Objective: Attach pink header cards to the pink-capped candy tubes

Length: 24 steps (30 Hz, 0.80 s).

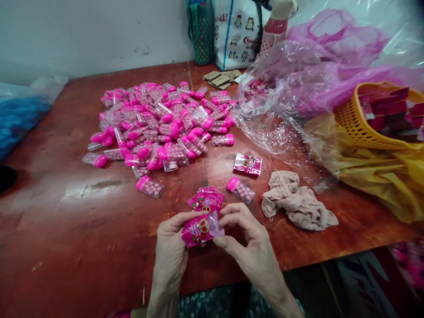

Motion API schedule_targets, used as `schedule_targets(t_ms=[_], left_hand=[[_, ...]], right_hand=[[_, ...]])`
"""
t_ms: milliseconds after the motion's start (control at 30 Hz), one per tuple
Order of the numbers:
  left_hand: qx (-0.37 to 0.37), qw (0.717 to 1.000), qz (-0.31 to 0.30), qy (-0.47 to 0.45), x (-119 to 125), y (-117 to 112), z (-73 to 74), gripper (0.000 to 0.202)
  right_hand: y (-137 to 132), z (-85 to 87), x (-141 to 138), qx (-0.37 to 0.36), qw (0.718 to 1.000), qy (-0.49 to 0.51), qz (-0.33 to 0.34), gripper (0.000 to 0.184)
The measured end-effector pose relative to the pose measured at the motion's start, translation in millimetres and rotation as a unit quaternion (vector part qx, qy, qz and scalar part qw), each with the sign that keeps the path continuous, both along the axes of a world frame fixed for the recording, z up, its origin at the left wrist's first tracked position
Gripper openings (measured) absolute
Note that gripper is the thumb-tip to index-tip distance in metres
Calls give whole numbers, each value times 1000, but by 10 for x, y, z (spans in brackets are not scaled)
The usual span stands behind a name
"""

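Note:
Between my hands, above the table's near edge, is a pink printed plastic wrapper [195, 230] with a clear part on its right side. My left hand [174, 238] grips its left side, thumb on top. At the right edge, my right hand [247, 232] pinches the wrapper with thumb and fingertips. Another pink printed wrapper [212, 198] shows just behind it; whether a hand holds it too I cannot tell. A pink-capped candy tube [241, 190] lies beyond my right hand, near a flat stack of wrappers [248, 164]. A further candy tube [150, 187] lies to the left.
A large heap of pink-capped candy tubes [159, 123] covers the table's middle. To the right are a crumpled beige cloth [298, 201], clear plastic film [265, 126] and a yellow basket [351, 119]. Bags [236, 35] stand at the back; a bag of blue items [20, 115] is left.

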<state>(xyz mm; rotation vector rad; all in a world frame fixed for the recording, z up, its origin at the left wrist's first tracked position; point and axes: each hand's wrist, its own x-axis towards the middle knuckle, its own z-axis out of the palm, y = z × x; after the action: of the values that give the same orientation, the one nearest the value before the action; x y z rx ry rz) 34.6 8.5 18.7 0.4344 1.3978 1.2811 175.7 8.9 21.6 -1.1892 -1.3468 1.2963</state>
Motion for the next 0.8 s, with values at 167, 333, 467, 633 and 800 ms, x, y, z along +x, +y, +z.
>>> schedule_targets(t_ms=[167, 333, 467, 633, 800], left_hand=[[-11, 1000, -6, -14, 4, -28, -59, 20], [5, 1000, 13, -13, 0, -36, -82, 19], [2, 999, 44, -1, -117, -5, -107, 18], [19, 994, 105, 13, -245, 12, -118, 21], [1, 996, 86, -32, -177, -9, -82, 22]], right_hand=[[12, -20, 24, 7, 1000, -12, 12, 7], [-44, 18, -41, 50, 996, -76, -10, 10], [-102, 117, 59, 103, 988, -85, -83, 14], [73, 37, 264, 142, 944, -210, -211, 8], [288, -321, 125, 139, 882, -429, -136, 31]])
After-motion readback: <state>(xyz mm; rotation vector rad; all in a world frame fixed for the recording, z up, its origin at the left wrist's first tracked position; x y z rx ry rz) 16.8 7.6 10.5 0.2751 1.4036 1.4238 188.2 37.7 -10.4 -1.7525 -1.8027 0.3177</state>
